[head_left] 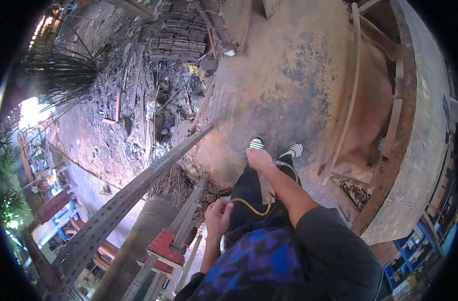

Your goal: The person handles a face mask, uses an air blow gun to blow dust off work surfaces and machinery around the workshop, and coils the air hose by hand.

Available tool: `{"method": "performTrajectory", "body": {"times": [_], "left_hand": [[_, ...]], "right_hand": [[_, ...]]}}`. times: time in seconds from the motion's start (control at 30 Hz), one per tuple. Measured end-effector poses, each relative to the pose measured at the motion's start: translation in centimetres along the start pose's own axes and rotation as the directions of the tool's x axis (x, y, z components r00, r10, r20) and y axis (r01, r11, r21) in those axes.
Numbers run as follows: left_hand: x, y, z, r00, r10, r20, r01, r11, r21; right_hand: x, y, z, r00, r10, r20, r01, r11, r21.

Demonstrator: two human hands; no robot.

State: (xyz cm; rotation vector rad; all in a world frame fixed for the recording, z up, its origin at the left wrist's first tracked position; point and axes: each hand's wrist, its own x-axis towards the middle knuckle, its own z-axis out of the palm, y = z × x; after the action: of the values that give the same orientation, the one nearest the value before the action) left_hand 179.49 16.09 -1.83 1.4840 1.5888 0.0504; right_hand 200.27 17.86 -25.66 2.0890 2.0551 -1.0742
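My left hand [217, 219] is closed at lower centre, in front of my dark trousers, with its fingers curled round a yellow hose [250, 206]. The hose sags from there in a loop across my thighs. Further forward, my right hand [259, 158] is wrapped round a small tool whose body is hidden in the palm. A metal fitting [278, 163] sticks out on its right side, and a length of yellow hose hangs from it. Just left of my left hand stand metal bars with a red clamp head [168, 247].
A long perforated beam [138, 195] slants across the left, beside a thick round post [138, 246]. Scrap wood and debris [161, 95] cover the ground beyond. To the right is a large pale-topped table [415, 120] with a wooden edge. Dusty floor [269, 75] lies ahead.
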Motion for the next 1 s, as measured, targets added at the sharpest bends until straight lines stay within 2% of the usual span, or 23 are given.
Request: {"method": "performTrajectory", "body": {"times": [0.13, 0.23, 0.43, 0.53, 0.6, 0.63, 0.67, 0.7, 0.73, 0.77, 0.8, 0.83, 0.9, 0.97, 1.0], "left_hand": [[0.6, 2.4, 1.3, 0.992, 0.116, 0.049, -0.117, 0.993, 0.016], [1.1, 3.5, 2.3, 0.985, 0.152, 0.086, -0.16, 0.983, 0.088], [1.5, 5.8, 3.6, 0.975, 0.153, 0.159, -0.183, 0.962, 0.201], [1.5, 6.3, 4.4, 0.983, 0.11, 0.146, -0.137, 0.972, 0.189], [1.5, 5.7, 4.9, 0.986, 0.145, 0.076, -0.157, 0.97, 0.184], [1.5, 5.4, 5.1, 0.986, 0.161, 0.04, -0.166, 0.97, 0.18], [1.5, 5.9, 5.1, 0.997, 0.077, -0.009, -0.076, 0.994, 0.082], [1.5, 6.7, 4.8, 0.999, -0.009, -0.049, 0.008, 1.0, -0.018], [1.7, 7.2, 4.5, 0.992, -0.098, -0.079, 0.088, 0.989, -0.118], [2.0, 6.2, 4.2, 0.992, -0.077, -0.104, 0.06, 0.985, -0.163], [2.4, 4.4, 4.2, 0.99, -0.059, -0.129, 0.031, 0.978, -0.208], [2.5, 3.3, 4.1, 0.987, -0.045, -0.153, 0.005, 0.968, -0.252], [2.3, 4.2, 3.8, 0.987, -0.068, -0.143, 0.044, 0.985, -0.164], [2.0, 6.4, 3.5, 0.991, -0.068, -0.116, 0.064, 0.997, -0.042], [2.0, 5.9, 3.8, 0.991, -0.082, -0.104, 0.079, 0.996, -0.031]], "right_hand": [[1.7, 4.6, -2.1, 0.989, 0.087, -0.119, -0.086, 0.996, 0.014], [2.7, 8.1, -3.7, 0.959, 0.21, -0.19, -0.208, 0.978, 0.031], [2.4, 14.7, -12.5, 0.813, 0.471, -0.341, -0.417, 0.881, 0.223], [1.6, 16.5, -16.0, 0.622, 0.674, -0.398, -0.495, 0.732, 0.468], [2.9, 19.4, -12.4, 0.142, 0.844, -0.518, -0.46, 0.52, 0.72], [3.3, 21.5, -9.9, -0.119, 0.861, -0.495, -0.376, 0.422, 0.825], [1.7, 23.1, -8.6, -0.093, 0.995, -0.025, -0.077, 0.018, 0.997], [-0.8, 24.7, -6.8, 0.076, 0.902, 0.425, 0.187, -0.432, 0.882], [-2.8, 27.0, -2.7, 0.186, 0.79, 0.584, 0.313, -0.611, 0.727], [-4.7, 27.2, 2.0, 0.261, 0.822, 0.506, 0.522, -0.561, 0.643], [-7.7, 25.7, 1.5, 0.46, 0.698, 0.549, 0.611, -0.697, 0.376], [-8.6, 24.6, 2.4, 0.265, 0.678, 0.686, 0.681, -0.635, 0.364], [-12.9, 20.8, 2.3, 0.187, 0.674, 0.714, 0.442, -0.707, 0.552], [-13.4, 20.8, 7.5, 0.047, 0.548, 0.835, 0.525, -0.725, 0.446], [-13.3, 20.4, 8.2, 0.067, 0.532, 0.844, 0.555, -0.723, 0.412]]}}
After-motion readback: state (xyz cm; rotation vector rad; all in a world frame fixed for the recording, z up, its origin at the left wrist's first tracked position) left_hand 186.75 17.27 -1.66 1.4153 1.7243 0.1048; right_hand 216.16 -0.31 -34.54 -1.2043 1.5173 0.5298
